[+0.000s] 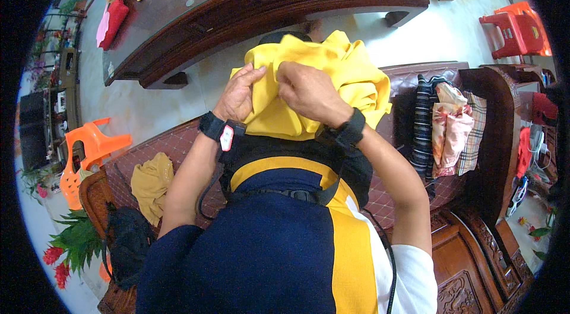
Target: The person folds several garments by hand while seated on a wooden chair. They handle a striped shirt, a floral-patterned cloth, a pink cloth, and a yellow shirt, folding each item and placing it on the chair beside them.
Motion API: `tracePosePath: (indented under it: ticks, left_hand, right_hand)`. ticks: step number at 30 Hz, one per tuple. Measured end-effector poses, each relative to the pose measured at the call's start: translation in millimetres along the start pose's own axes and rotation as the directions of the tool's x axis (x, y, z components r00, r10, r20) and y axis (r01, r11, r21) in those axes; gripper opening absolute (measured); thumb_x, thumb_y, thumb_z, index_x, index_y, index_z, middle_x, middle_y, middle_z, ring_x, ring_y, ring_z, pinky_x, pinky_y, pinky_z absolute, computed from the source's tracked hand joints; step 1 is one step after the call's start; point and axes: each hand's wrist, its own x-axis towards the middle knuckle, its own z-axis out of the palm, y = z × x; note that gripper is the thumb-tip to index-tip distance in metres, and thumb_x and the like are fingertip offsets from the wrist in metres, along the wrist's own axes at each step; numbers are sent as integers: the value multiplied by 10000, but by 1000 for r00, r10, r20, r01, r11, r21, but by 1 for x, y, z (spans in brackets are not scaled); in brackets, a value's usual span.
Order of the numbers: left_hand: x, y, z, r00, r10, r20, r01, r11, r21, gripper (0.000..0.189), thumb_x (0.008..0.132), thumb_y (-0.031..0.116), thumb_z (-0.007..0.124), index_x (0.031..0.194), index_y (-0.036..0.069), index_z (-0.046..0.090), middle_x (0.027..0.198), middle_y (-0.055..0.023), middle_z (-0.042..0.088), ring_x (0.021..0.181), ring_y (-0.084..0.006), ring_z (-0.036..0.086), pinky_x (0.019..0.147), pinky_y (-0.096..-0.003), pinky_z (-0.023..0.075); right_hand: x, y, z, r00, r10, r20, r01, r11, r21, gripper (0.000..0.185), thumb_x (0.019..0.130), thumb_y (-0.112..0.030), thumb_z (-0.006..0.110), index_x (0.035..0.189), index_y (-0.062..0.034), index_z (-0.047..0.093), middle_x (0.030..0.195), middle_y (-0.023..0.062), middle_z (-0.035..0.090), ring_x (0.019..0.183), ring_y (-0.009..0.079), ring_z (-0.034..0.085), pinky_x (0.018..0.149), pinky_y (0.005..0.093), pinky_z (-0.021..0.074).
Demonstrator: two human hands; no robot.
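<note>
A bunched yellow cloth [307,53], perhaps a garment, lies over my lap with its folds piled up towards the right. At its left side my left hand [240,93] holds an edge between thumb and fingers. My right hand [307,91] is curled over the middle of the cloth, the fingertips closed on a fold and partly hidden from view. Both wrists wear black bands, and the left one carries a small white and red tag [226,138].
Folded clothes [452,122] lie on the sofa seat to my right. A crumpled mustard garment [153,182] and a black bag [129,242] are on my left. Ahead stands a dark wooden glass-topped table [249,11] bearing a red hot-water bottle [116,18]. Plastic stools [516,33] stand far right.
</note>
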Motion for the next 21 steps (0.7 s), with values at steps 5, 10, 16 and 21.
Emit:
tracePosePath:
  ticks: [5,10,16,21]
  left_hand:
    - [-8,-10,-6,996,-50,70,60,986,-157,330,972,190,507,1263,34,507,1220,-78,588,1088,-178,585,965,-320,469]
    - [1,-17,-9,979,-200,-37,201,979,25,319,946,142,543,1243,26,525,1170,-93,617,1064,-199,601,938,-330,493]
    - [-4,42,-19,950,277,-141,-284,958,-29,341,898,135,618,1213,26,542,1182,-101,614,1092,-227,589,999,-381,449]
    - [-57,125,-24,825,535,-183,-551,833,-46,323,934,221,579,1206,47,547,1194,-93,616,1123,-229,575,1000,-416,432]
  right_hand:
    - [-5,0,14,999,-25,-21,25,1000,-6,168,828,-179,510,851,-19,555,783,206,620,742,399,600,664,489,470]
    - [-16,-9,25,993,-102,52,103,995,-12,164,833,-174,545,915,-34,566,838,188,617,791,386,600,690,481,477]
    - [-68,27,-13,945,19,-328,-19,1000,1,332,824,-110,684,1125,-20,578,1051,116,621,967,230,596,867,323,475]
    - [-140,80,-38,694,563,-449,-549,817,176,472,845,-262,674,1206,-1,516,1007,157,629,861,249,640,748,339,517]
